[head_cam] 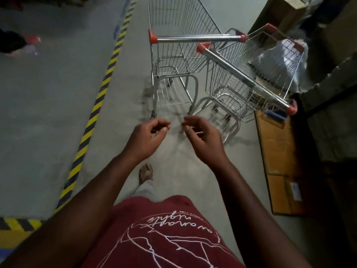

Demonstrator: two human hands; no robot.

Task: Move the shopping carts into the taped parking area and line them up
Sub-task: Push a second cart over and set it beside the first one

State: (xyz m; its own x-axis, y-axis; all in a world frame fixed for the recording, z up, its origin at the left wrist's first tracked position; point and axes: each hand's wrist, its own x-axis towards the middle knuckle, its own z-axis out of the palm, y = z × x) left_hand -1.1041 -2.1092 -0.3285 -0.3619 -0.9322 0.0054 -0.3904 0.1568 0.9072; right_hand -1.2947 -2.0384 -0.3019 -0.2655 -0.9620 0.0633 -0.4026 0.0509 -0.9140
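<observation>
1. Two wire shopping carts stand on the grey floor [173, 171] ahead of the person, both empty-handed of any hold.
2. The nearer-left cart [179, 60] points straight away, its chrome handle bar [199, 38] with red end caps lying level across the view.
3. The second cart [257, 74] sits just to the right, skewed at an angle, its handle running diagonally down toward the right; its front corner overlaps the first cart's handle end, though I cannot tell whether they touch.
4. A grey bag [284, 55] lies in or behind the second cart's basket.
5. The left hand [146, 138] and right hand [202, 140] float close together below the carts, apart from both; each grip is loosely curled, fingers half bent, pinching nothing.
6. A yellow-and-black striped tape line [100, 97] runs diagonally along the floor, left of the carts, and both carts stand on its right side.
7. Flattened cardboard [280, 161] lies on the floor at the right.
</observation>
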